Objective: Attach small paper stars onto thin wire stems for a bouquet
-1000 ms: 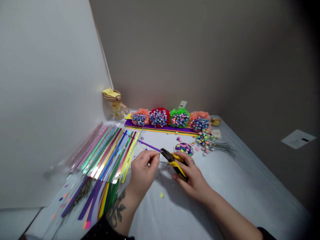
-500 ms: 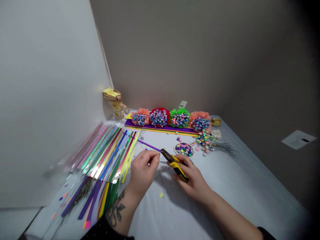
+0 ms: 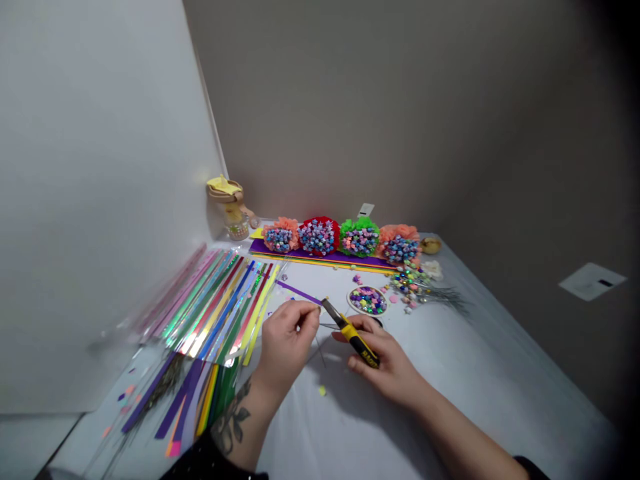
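My left hand (image 3: 290, 337) is closed in a pinch, thumb against forefinger. A thin dark wire (image 3: 321, 352) runs down from its fingertips, and whatever else sits in the pinch is too small to make out. My right hand (image 3: 387, 363) grips pliers (image 3: 361, 345) with yellow and black handles. Their metal jaws point up and left, just beside the left fingertips. Behind the hands lies a narrow purple paper strip (image 3: 300, 293). Beyond the right hand stands a small round dish (image 3: 349, 303) of colourful paper stars. A yellow scrap (image 3: 323, 391) lies on the table below the hands.
On the left lie packs of shiny paper strips (image 3: 215, 313), with loose strips (image 3: 185, 400) and dark wire stems (image 3: 170, 383) nearer me. Several star bouquets (image 3: 319, 237) line the back on purple sheets (image 3: 345, 258). A cup (image 3: 233, 213) stands back left; star stems (image 3: 415, 283) lie right.
The pliers have turned slightly in my right hand, and their handles now look closer together. My right fingers have shifted a little. My left hand has stayed in place.
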